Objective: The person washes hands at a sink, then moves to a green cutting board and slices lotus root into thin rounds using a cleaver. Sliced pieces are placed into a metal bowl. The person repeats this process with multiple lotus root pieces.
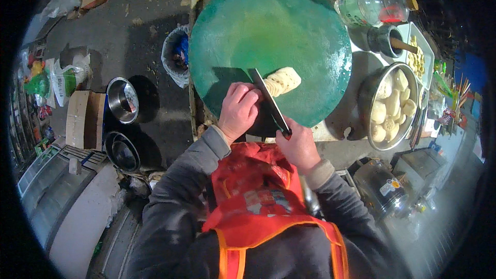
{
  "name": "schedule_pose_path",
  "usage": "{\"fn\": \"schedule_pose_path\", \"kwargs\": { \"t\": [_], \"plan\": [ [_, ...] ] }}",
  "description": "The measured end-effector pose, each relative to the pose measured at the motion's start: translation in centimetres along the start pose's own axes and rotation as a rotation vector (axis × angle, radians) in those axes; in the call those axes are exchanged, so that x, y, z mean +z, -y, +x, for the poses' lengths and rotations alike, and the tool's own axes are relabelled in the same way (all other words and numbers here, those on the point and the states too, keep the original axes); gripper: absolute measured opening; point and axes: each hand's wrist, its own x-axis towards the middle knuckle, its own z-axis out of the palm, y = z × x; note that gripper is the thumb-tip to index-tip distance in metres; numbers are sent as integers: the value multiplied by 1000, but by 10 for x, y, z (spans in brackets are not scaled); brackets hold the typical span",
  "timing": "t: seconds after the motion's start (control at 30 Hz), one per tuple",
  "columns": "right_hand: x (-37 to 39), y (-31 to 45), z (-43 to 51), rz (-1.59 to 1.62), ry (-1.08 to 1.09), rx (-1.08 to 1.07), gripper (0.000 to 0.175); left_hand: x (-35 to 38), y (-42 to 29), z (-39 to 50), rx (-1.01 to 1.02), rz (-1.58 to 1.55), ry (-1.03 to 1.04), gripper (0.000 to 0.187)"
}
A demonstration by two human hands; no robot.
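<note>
A thick round green chopping board (271,27) lies before me. On its near half rests a fanned row of pale slices, apparently peeled lotus root (286,80). My right hand (298,143) grips the handle of a cleaver (270,99), whose blade stands nearly on edge, slanting up and to the left. The slices lie just right of the blade. My left hand (241,109) is close against the blade's left side, fingers curled down toward the board. Whatever is under those fingers is hidden.
At right stand a steel bowl (374,141) of peeled lotus roots, a stone mortar (378,40) with wooden pestle, a white tray (427,60) of pale pieces and a plastic bottle (372,6). A lined bin (170,56) and steel basins (116,100) sit lower left.
</note>
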Motion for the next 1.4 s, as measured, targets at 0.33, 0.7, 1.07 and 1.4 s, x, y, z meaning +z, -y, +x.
{"fn": "schedule_pose_path", "kwargs": {
  "t": [0.33, 0.7, 1.07, 1.4],
  "plan": [
    [-30, 22, -24, -22, -31, -103, 45, 5, 4, -1, 7, -31, -20, 34],
    [-10, 10, -8, -6, -11, -37, 48, 4, 3, -2, -14, -25, -28, 32],
    [6, 0, -3, 0, -6, 11, 45, -1, 2, -2, -23, -26, -11, 37],
    [-28, 16, -27, -19, -9, -71, 45, 1, 3, -4, -13, -45, -14, 32]
  ]
}}
